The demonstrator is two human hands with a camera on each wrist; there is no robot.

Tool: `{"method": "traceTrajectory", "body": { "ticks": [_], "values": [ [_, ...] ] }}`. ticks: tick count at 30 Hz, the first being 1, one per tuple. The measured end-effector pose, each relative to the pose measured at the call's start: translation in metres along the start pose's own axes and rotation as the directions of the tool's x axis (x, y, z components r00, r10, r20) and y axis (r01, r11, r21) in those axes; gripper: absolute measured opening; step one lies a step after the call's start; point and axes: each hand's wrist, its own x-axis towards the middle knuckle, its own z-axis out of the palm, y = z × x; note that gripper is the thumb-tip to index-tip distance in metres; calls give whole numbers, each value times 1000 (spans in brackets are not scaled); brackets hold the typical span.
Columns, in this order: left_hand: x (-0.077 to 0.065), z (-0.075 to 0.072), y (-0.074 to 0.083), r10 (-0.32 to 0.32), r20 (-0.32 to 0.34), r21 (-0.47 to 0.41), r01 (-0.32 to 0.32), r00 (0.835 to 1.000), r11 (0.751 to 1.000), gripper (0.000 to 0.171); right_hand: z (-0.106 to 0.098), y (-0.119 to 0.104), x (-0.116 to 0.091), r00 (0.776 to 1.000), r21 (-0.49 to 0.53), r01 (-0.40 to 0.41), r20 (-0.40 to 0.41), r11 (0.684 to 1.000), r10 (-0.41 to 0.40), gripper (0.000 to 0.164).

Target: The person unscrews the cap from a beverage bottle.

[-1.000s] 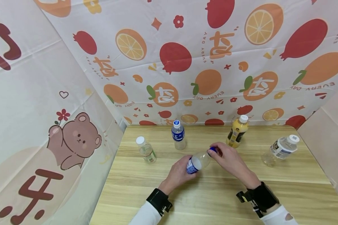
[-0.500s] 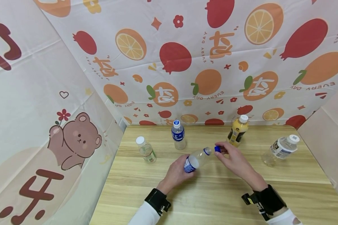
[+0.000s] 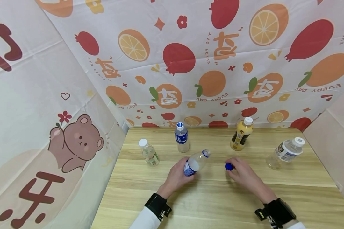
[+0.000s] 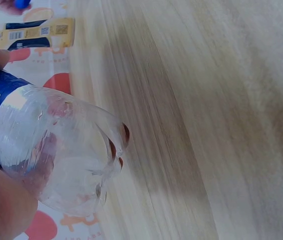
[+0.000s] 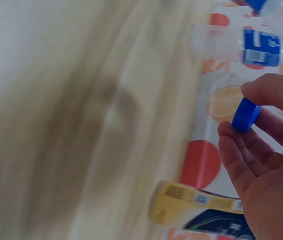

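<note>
In the head view my left hand (image 3: 176, 175) grips a clear plastic bottle (image 3: 199, 160) round its blue label. The bottle tilts with its uncapped neck up and to the right. Seen from the left wrist, the same bottle (image 4: 64, 145) shows a clear, lobed base and no visible liquid. Off to the right, my right hand (image 3: 243, 175) pinches a blue bottle cap (image 3: 228, 166) between thumb and fingers, apart from the bottle. The right wrist view shows this cap (image 5: 246, 115) held at the fingertips.
Standing on the wooden table (image 3: 206, 203) are a white-capped clear bottle (image 3: 150, 154), a blue-labelled bottle (image 3: 181, 138), a yellow bottle (image 3: 241, 133) and, at right, another clear bottle (image 3: 285, 153). A fruit-print cloth (image 3: 149, 73) hangs behind.
The blue cap has come off the bottle's neck. My right hand has carried it right and toward me. My left hand has shifted slightly left with the bottle.
</note>
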Motion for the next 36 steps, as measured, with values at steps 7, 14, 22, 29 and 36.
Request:
{"method": "traceTrajectory", "body": {
  "ticks": [7, 14, 22, 29, 36],
  "values": [
    [-2, -1, -3, -2, -10, -21, 2, 1000, 1000, 69, 15, 15, -14, 994, -71, -49, 95, 996, 56, 31],
    [-3, -2, -4, -11, -3, -25, 11, 1000, 1000, 69, 28, 25, -22, 986, -138, -47, 154, 989, 68, 27],
    [-3, -3, -4, -23, -6, -40, 23, 1000, 999, 68, 33, 29, -25, 978, -173, -45, 195, 984, 79, 21],
    [-2, -3, -4, -29, -9, -64, 28, 1000, 998, 67, 35, 32, -26, 982, -204, -7, 181, 979, 44, 24],
    [1, 0, -3, -29, -24, -93, 26, 999, 995, 67, 25, 25, -22, 988, -185, -46, 135, 982, 72, 39]
  ]
}}
